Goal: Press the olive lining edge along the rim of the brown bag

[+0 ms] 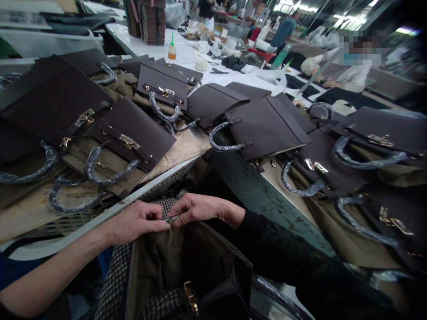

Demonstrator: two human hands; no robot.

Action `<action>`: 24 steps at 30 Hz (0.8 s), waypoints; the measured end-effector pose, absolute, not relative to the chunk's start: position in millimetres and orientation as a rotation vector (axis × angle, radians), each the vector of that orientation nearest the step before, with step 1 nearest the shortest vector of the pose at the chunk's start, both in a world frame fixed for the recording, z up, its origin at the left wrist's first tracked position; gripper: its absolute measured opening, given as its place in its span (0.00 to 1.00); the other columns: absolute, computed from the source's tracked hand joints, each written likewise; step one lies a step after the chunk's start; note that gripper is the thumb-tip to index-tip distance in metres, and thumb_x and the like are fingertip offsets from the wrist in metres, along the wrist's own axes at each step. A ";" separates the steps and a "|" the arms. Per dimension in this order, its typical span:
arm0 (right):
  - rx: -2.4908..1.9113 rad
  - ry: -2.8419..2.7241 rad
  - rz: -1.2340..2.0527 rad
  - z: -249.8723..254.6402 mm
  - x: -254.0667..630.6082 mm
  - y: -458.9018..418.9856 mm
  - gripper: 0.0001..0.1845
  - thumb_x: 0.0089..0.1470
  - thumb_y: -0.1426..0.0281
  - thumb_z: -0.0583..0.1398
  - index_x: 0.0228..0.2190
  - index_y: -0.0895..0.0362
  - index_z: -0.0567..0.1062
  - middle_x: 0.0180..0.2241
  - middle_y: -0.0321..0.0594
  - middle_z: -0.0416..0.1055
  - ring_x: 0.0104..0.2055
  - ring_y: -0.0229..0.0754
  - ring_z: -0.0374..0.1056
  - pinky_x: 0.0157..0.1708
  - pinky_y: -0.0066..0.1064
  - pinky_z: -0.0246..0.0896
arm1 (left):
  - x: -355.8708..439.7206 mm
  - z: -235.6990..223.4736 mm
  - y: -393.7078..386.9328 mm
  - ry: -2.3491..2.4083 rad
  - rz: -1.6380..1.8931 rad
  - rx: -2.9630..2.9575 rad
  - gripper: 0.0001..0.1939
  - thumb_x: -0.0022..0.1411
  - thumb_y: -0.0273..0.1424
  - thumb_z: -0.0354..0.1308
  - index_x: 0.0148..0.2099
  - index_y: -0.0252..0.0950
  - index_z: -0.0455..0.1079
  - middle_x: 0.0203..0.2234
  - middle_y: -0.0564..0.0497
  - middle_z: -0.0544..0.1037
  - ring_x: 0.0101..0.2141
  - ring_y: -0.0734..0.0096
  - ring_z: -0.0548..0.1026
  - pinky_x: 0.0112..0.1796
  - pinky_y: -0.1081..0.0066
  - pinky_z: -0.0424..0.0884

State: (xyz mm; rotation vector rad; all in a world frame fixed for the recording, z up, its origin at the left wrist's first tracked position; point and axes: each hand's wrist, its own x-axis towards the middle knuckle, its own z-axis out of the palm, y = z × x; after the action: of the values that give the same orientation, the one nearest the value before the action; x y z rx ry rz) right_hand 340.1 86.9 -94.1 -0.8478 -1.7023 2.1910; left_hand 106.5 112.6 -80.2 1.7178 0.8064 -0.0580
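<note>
A dark brown handbag (187,275) with an olive lining stands open in my lap, its gold clasp low in the view. My left hand (138,220) and my right hand (196,209) meet at the bag's far rim. Both are closed in a pinch on the lining edge (171,218), fingertips almost touching. A checked cloth (115,278) lies under and beside the bag.
Several finished brown handbags (133,133) with plastic-wrapped handles lie across the tables ahead and to the right (267,126). An orange glue bottle (171,51) stands on the white table behind. Another person (350,73) sits at the far right.
</note>
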 end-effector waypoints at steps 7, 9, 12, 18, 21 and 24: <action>-0.858 -1.837 2.127 -79.0 345.0 83.8 0.21 0.54 0.64 0.65 0.47 0.63 0.78 0.34 0.36 0.74 0.35 0.36 0.66 0.40 0.25 0.62 | 106.8 -71.5 107.9 0.859 -0.081 1.793 0.21 0.61 0.47 0.59 0.26 0.35 0.65 0.21 0.59 0.62 0.26 0.75 0.60 0.26 0.75 0.53; -0.923 -1.925 2.043 -74.9 342.6 85.8 0.22 0.53 0.58 0.65 0.42 0.62 0.80 0.31 0.33 0.72 0.33 0.35 0.64 0.36 0.23 0.59 | 108.6 -68.2 106.5 0.852 -0.079 1.820 0.21 0.61 0.46 0.59 0.26 0.35 0.65 0.21 0.59 0.62 0.26 0.75 0.60 0.26 0.75 0.53; -0.936 -2.050 1.928 -73.7 335.3 88.6 0.22 0.53 0.55 0.65 0.37 0.62 0.80 0.26 0.31 0.66 0.31 0.34 0.59 0.32 0.23 0.56 | 109.0 -66.7 104.2 0.841 -0.057 1.843 0.20 0.61 0.44 0.59 0.25 0.36 0.64 0.21 0.59 0.62 0.26 0.75 0.60 0.26 0.75 0.53; -0.896 -2.127 1.854 -77.5 326.1 87.0 0.21 0.57 0.55 0.61 0.33 0.63 0.78 0.24 0.30 0.61 0.29 0.33 0.55 0.30 0.23 0.53 | 102.7 -63.6 101.9 0.835 -0.087 1.838 0.17 0.59 0.41 0.61 0.26 0.36 0.63 0.21 0.60 0.61 0.25 0.76 0.58 0.25 0.75 0.52; -0.935 -2.163 1.837 -75.5 326.7 85.0 0.19 0.59 0.58 0.59 0.33 0.63 0.77 0.25 0.30 0.62 0.29 0.32 0.57 0.31 0.23 0.53 | 101.3 -60.8 103.1 0.819 -0.105 1.804 0.17 0.58 0.41 0.61 0.26 0.36 0.62 0.21 0.60 0.60 0.25 0.76 0.57 0.25 0.75 0.52; -0.942 -2.243 1.773 -70.3 329.1 81.3 0.16 0.62 0.61 0.57 0.32 0.62 0.75 0.24 0.30 0.61 0.28 0.32 0.56 0.30 0.24 0.53 | 100.8 -60.2 104.2 0.814 -0.112 1.776 0.18 0.58 0.42 0.62 0.26 0.36 0.62 0.20 0.60 0.59 0.24 0.76 0.56 0.24 0.75 0.52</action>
State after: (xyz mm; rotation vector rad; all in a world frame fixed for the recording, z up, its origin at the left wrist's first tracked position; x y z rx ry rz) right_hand 329.1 81.3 -70.3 -0.9417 -2.2426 1.7725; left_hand 100.8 104.2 -60.2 1.7762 0.8140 -0.1116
